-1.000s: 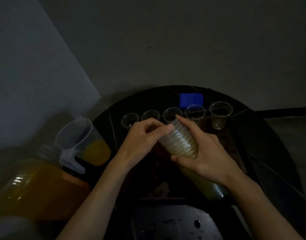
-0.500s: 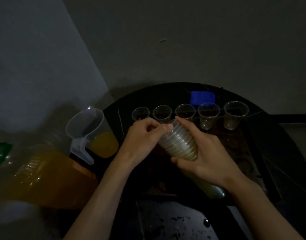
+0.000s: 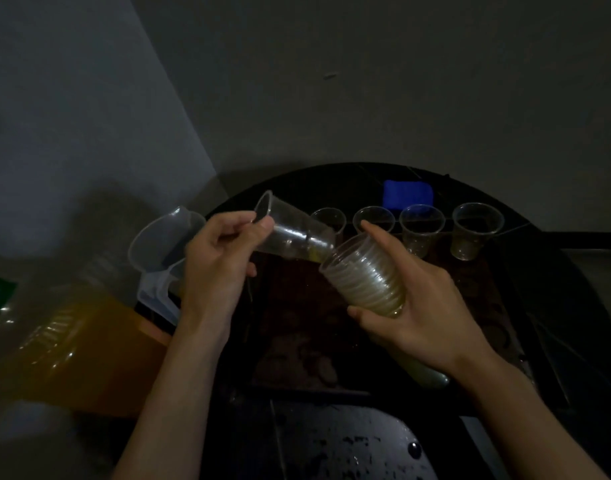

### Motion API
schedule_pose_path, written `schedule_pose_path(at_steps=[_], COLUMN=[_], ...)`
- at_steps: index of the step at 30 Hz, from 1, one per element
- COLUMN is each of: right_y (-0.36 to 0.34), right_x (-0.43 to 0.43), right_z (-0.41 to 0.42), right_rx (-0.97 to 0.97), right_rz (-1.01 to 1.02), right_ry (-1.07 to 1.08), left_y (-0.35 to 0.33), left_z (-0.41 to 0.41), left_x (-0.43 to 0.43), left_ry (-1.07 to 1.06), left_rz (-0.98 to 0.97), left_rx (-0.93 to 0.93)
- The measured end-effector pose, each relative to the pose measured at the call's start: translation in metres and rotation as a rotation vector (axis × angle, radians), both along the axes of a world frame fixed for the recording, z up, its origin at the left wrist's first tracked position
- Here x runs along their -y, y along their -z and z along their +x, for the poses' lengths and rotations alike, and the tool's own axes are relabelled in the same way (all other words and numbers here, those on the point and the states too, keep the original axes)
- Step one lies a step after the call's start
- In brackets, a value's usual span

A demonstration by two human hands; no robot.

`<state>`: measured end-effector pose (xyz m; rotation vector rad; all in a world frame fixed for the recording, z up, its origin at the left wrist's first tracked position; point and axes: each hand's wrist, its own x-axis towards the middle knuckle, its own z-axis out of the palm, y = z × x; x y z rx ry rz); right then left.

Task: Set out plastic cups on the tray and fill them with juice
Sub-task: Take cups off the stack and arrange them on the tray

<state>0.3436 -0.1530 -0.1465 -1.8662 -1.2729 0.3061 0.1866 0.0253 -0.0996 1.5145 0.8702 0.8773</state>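
Head view: left hand [image 3: 214,258] pinches single cup [image 3: 290,233], mouth pointing up-left; right hand [image 3: 425,313] grips tilted cup stack [image 3: 363,275]

Very dim and underexposed. The pale wall [image 3: 72,133] at upper left is the brightest area; the table [image 3: 574,306] is near black. Faint highlights edge the cups [image 3: 421,230]. The bottle [image 3: 55,334] at lower left is blurred, with small glints. Wide-angle distortion bends the edges.
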Motion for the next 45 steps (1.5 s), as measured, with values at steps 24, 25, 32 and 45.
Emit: schedule_pose_path(at_steps=[24, 25, 32, 45], right_y=[0.004, 0.004, 0.004, 0.004], right_x=[0.009, 0.009, 0.012, 0.011], right_z=[0.017, 0.018, 0.021, 0.023], right_rx=[-0.054, -0.054, -0.068, -0.098], right_rz=[0.095, 0.094, 0.113, 0.134], right_ry=[0.089, 0.090, 0.095, 0.090], left_y=[0.088, 0.089, 0.096, 0.098], left_z=[0.014, 0.015, 0.019, 0.028], left_x=[-0.015, -0.016, -0.021, -0.017], left_ry=[-0.169, -0.170, -0.148, -0.188], left_rz=[0.435, 0.432, 0.435, 0.430], left_rx=[-0.500, -0.509, -0.487, -0.432])
